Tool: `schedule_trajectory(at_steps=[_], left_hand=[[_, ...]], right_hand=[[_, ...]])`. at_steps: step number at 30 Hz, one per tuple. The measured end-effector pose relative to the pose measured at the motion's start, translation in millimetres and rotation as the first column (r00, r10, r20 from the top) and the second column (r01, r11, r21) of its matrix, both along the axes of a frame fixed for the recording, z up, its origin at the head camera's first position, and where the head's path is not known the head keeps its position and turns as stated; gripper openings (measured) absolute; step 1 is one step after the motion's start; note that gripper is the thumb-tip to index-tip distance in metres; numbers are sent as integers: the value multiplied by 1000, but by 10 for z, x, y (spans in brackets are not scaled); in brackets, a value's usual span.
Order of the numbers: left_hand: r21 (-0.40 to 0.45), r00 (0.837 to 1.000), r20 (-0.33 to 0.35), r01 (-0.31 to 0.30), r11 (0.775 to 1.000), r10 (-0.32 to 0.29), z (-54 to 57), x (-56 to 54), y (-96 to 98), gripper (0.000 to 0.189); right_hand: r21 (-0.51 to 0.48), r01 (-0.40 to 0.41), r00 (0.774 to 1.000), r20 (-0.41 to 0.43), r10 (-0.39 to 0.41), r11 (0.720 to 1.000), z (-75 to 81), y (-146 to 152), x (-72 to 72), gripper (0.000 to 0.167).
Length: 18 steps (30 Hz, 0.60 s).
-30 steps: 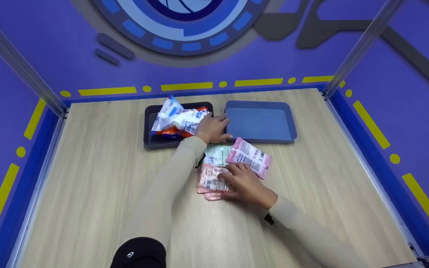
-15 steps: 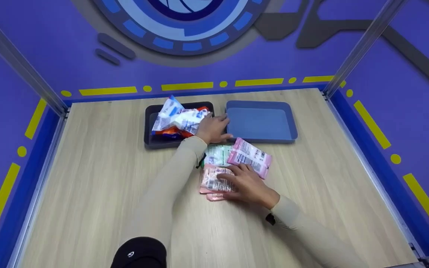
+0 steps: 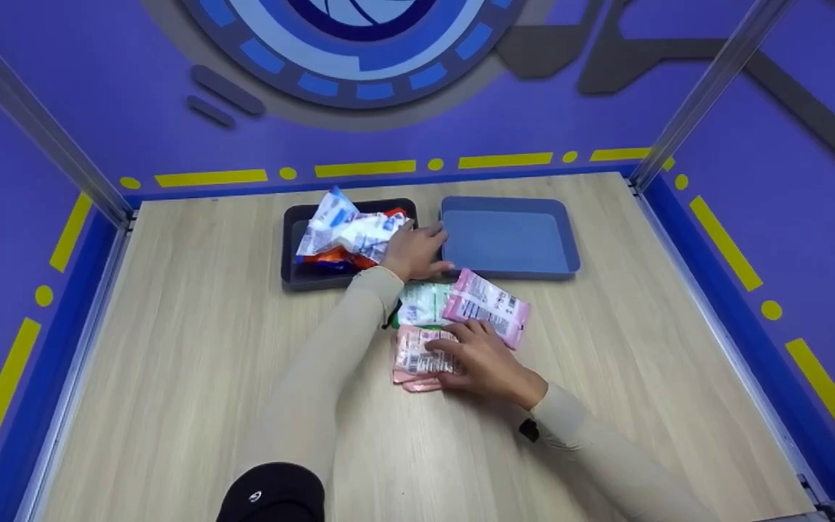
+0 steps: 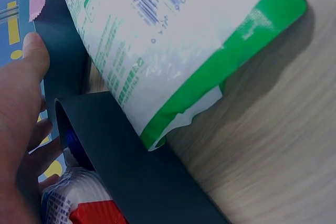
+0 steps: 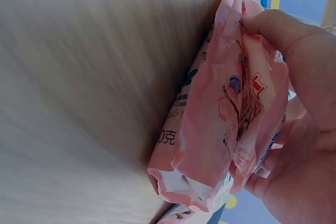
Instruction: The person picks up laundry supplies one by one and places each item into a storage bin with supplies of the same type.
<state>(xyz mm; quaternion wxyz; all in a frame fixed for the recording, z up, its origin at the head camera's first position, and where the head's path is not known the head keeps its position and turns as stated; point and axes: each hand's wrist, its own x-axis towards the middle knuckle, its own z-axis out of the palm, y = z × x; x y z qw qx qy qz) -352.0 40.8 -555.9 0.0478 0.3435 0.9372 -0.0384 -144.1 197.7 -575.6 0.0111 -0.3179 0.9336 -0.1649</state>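
Note:
My right hand (image 3: 486, 366) pinches the upper of two stacked pink packets (image 3: 417, 351). In the right wrist view its thumb is tucked between that upper packet (image 5: 260, 85) and the lower pink packet (image 5: 202, 114), fingers on the far side. Over the right edge of the dark tray (image 3: 288, 257), beside the snack bags (image 3: 352, 232) in it, my left hand (image 3: 414, 252) lies with relaxed fingers and grips nothing. A green-and-white packet (image 3: 423, 304) lies just in front of it. Partly on that packet rests a mauve-pink one (image 3: 490, 308).
To the right of the dark tray stands a blue-grey tray (image 3: 508, 243) with nothing visible in it. Purple panels (image 3: 359, 145) with yellow dashes wall the wooden table (image 3: 193, 348) at the back and both sides.
The two pink packets have slid slightly to the right along with my right hand and now overlap more closely. My left hand has stayed by the dark tray's edge.

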Motion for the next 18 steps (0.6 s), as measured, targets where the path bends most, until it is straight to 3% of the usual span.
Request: schedule_trajectory(at_steps=[12,18], left_hand=[[6,1000,-8,-2,1000,2,9,12,-3,77],[14,1000,-9,5,1000,-5,-6,8,-4,76]], right_hand=[[-52,2,999,-47,-5,999,-7,49,26,47],[-86,29,999,-11,-30,996,2,104,44,46]])
